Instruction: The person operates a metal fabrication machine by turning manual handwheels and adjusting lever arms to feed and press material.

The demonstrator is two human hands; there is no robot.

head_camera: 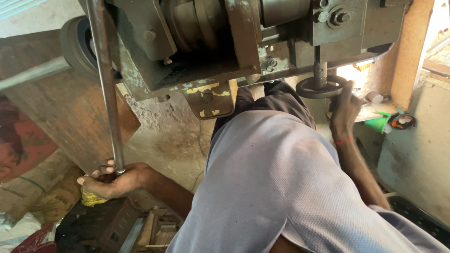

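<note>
Nearest us, our left hand [112, 180] is closed around the lower end of a long steel rod [107, 84], a yellow rag [91, 198] bunched under the palm; the rod rises steeply past the worn machine body [201, 42]. Further out, our right hand [343, 110] curls its fingers over the rim of the small black handwheel [321, 87] on its vertical spindle below the machine. To our mind, the rod wants a firm, steady hold low down while the wheel is turned in small, even amounts, eyes on where rod meets machine. Beyond, a green funnel [378, 123] lies on the ledge.
</note>
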